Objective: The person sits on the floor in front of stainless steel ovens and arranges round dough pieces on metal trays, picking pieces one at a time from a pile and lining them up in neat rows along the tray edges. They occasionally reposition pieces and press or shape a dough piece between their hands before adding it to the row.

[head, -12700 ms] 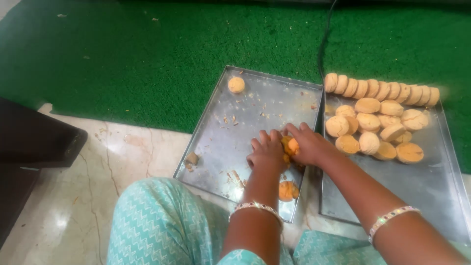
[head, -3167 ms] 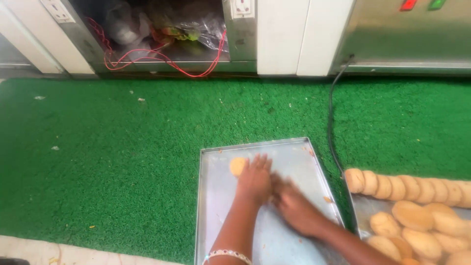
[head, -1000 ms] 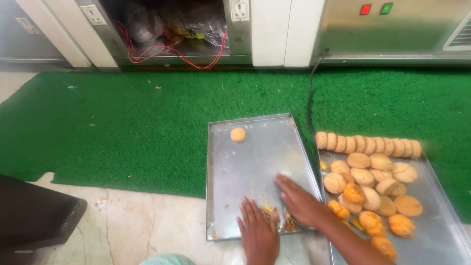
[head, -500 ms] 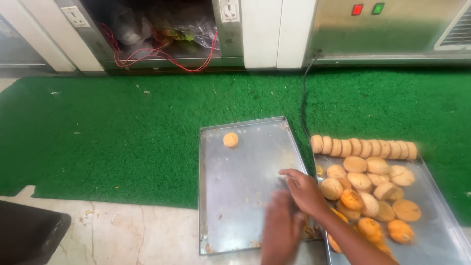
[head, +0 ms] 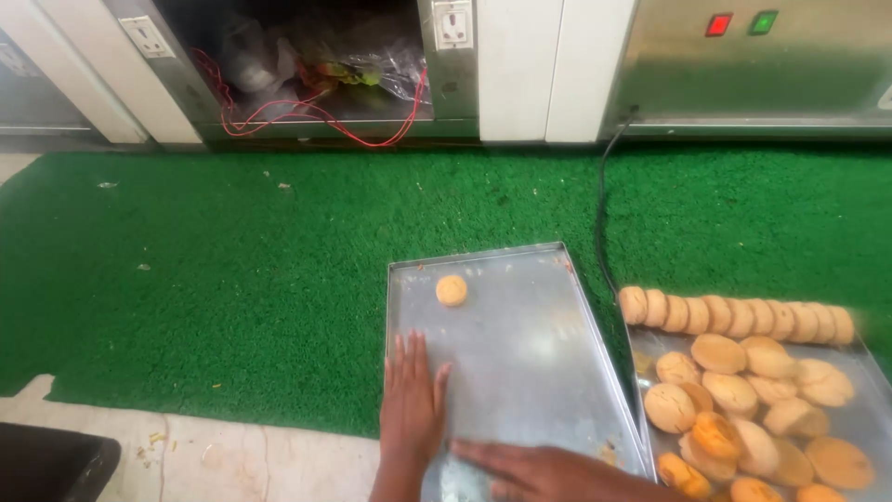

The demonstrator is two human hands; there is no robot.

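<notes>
A nearly bare steel tray (head: 539, 335) lies on the green mat with one round biscuit (head: 452, 290) near its far left corner. My left hand (head: 412, 409) rests flat on the tray's left side, fingers spread, holding nothing. Lying flat across the tray's near edge, my right hand (head: 548, 468) points its fingers left and is also empty. A few crumbs (head: 609, 454) sit near it. To the right, a second steel tray (head: 869, 367) holds several round biscuits (head: 734, 358), some stacked on edge in a row along its far side.
Green artificial turf (head: 232, 260) covers the floor ahead. A black cable (head: 602, 214) runs down to between the trays. Behind are a steel cabinet with red and green lights (head: 743, 56), white panels with sockets, and red wires (head: 307, 116). Marble floor (head: 232, 460) and a dark object (head: 46, 465) lie near left.
My view has tilted up and shifted. Both hands slid left across the tray's near part; the left hand now lies flat on the tray's left side.
</notes>
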